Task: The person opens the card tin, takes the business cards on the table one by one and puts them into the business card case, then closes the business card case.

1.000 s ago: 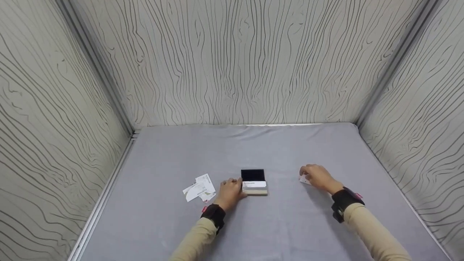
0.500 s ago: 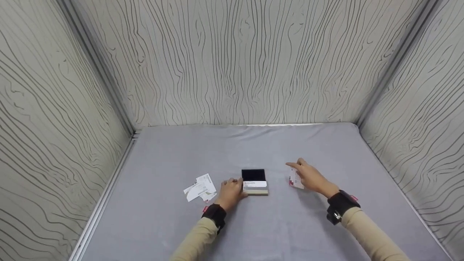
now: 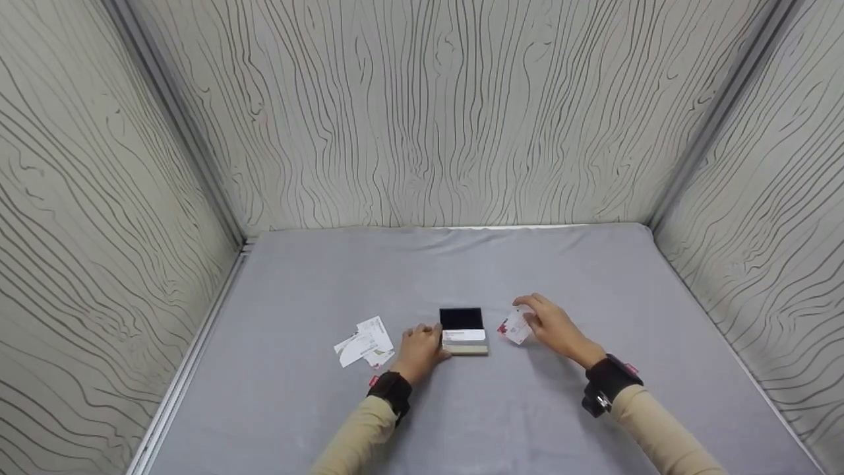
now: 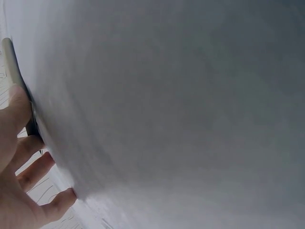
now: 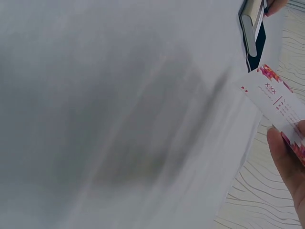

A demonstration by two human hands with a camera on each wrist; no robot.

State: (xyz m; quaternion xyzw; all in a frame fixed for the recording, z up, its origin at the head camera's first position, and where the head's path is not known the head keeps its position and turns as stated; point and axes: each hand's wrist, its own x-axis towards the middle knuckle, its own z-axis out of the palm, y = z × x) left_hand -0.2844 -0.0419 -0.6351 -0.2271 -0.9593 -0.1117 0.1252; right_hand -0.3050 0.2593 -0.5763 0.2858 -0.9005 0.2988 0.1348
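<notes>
A business card case [image 3: 471,350] lies open on the cloth, its dark lid [image 3: 460,318] folded back and white cards [image 3: 463,336] inside. My left hand [image 3: 417,353] grips the case by its left side, thumb at the near corner; the left wrist view shows the thumb and a finger along its edge [image 4: 12,62]. To the right of the case, my right hand [image 3: 555,331] holds up a white business card [image 3: 514,326] between thumb and fingers. Red and pink flower prints mark the corners of this business card [image 5: 272,98] in the right wrist view.
Several loose business cards [image 3: 364,342] lie overlapping on the grey cloth [image 3: 297,284], left of the left hand. Patterned panels [image 3: 422,119] stand behind and at both sides of the table.
My right hand has moved left toward the case with the business card, which has turned to show its printed face. My left hand has stayed at the case.
</notes>
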